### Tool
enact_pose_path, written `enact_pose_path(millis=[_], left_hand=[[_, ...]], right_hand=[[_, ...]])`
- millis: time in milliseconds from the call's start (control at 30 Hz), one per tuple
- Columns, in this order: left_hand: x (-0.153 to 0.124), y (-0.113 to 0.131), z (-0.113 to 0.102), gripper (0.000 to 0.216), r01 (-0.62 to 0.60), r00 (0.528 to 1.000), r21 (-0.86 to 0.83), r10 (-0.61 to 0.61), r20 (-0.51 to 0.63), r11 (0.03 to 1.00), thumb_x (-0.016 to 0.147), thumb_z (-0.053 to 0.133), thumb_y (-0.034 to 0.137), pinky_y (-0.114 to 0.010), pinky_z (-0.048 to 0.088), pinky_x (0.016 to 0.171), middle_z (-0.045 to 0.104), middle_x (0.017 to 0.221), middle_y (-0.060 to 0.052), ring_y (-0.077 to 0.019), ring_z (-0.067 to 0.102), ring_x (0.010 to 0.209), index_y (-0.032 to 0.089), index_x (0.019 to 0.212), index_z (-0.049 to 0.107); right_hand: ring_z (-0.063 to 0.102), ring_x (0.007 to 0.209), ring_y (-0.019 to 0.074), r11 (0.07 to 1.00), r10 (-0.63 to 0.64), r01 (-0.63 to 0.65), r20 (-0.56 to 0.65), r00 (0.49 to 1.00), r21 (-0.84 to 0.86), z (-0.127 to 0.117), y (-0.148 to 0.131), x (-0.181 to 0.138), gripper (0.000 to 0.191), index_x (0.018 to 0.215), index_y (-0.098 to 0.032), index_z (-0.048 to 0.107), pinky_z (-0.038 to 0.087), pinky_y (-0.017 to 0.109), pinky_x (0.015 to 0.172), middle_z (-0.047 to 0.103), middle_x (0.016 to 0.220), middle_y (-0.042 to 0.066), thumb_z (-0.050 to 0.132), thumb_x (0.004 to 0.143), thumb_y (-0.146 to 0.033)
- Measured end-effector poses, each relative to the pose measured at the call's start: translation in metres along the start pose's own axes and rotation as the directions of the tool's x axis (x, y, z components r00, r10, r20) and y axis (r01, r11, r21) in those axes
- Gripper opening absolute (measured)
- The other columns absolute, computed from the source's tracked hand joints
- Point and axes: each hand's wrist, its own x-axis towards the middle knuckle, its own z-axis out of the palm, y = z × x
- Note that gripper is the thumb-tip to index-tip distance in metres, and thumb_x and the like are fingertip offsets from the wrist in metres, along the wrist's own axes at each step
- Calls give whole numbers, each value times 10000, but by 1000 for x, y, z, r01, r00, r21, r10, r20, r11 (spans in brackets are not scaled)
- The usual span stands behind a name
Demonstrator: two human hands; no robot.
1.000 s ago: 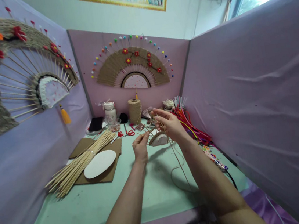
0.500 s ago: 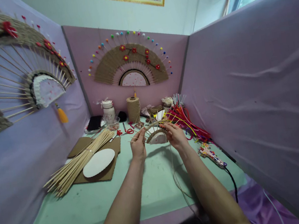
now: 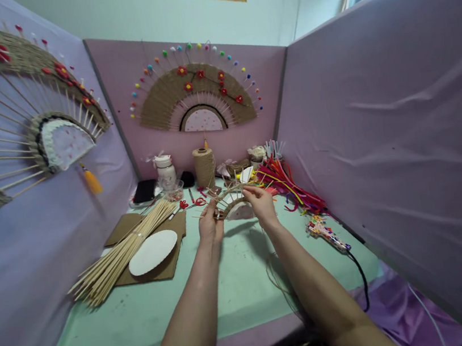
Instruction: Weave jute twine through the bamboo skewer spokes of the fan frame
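Observation:
A small half-round fan (image 3: 240, 212) of thin wooden sticks, with a white base edged in brown, is held up over the table. My left hand (image 3: 211, 223) is closed around its left end, gripping the sticks there. Along the upper part of the sticks runs brown twine (image 3: 277, 278), whose loose length hangs below my right wrist onto the table. My right hand (image 3: 261, 206) pinches the twine at the fan's upper right; the exact spot between thumb and finger is too small to make out.
To the left, a bundle of sticks (image 3: 118, 256) and a white oval card (image 3: 153, 252) lie on cardboard (image 3: 178, 255). A twine spool (image 3: 204, 168) and white bottle (image 3: 166, 173) stand behind. Pipe cleaners (image 3: 288, 188) and a corded glue gun (image 3: 328, 236) are right. Finished fans (image 3: 197, 89) hang on the partitions.
My right hand has shifted left along the fan's top, and its fingers now pinch nearer the middle. The fan is tilted slightly, its left end lower. The camera view has moved a little.

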Motion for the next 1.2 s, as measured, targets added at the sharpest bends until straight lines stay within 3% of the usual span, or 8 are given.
enact_pose_path(millis=[267, 500, 667, 900, 1067, 1200], left_hand=[[2, 0, -1, 263, 28, 999, -52, -29, -15, 998, 570, 869, 235, -168, 375, 520, 464, 473, 82, -22, 395, 466, 118, 688, 666], [3, 0, -3, 284, 37, 999, -26, -38, -15, 999, 572, 870, 253, -175, 377, 509, 489, 499, 76, -32, 422, 470, 129, 710, 654], [4, 0, -7, 255, 47, 999, -6, -47, -22, 999, 609, 847, 201, -207, 443, 603, 602, 630, 41, -58, 528, 571, 159, 761, 646], [5, -1, -10, 209, 40, 999, 37, -39, -23, 999, 676, 797, 195, -287, 490, 713, 597, 663, 35, -78, 549, 621, 171, 762, 608], [7, -4, -11, 270, -1, 998, 140, 10, -65, 990, 653, 806, 243, -296, 485, 721, 586, 686, 23, -88, 549, 636, 170, 764, 571], [10, -9, -16, 334, -94, 970, 303, 156, -186, 948, 638, 803, 241, -266, 449, 734, 567, 751, 22, -89, 548, 680, 187, 826, 532]], right_hand=[[634, 764, 193, 997, -27, 28, 5, 1000, -71, 4, 17, 15, 338, 874, -144, 739, 490, 325, 718, 734, 883, 93, 670, 677, -410], [573, 651, 176, 984, -103, 96, -39, 994, -152, 3, 17, 10, 329, 804, -140, 715, 440, 293, 636, 691, 712, 48, 637, 714, -447], [509, 611, 162, 969, -157, 132, -112, 981, -209, 6, 6, 0, 311, 768, -148, 687, 398, 282, 609, 640, 659, 27, 584, 754, -442], [479, 592, 161, 956, -174, 131, -145, 974, -262, 6, -2, -5, 331, 765, -155, 671, 375, 279, 586, 621, 648, 22, 556, 764, -466], [472, 576, 165, 939, -194, 137, -154, 969, -315, 6, -3, -7, 322, 743, -166, 665, 367, 280, 577, 596, 610, 16, 545, 780, -463], [500, 594, 179, 904, -248, 175, -145, 958, -391, 9, 2, -9, 336, 743, -173, 668, 378, 284, 595, 611, 609, 27, 521, 803, -469]])
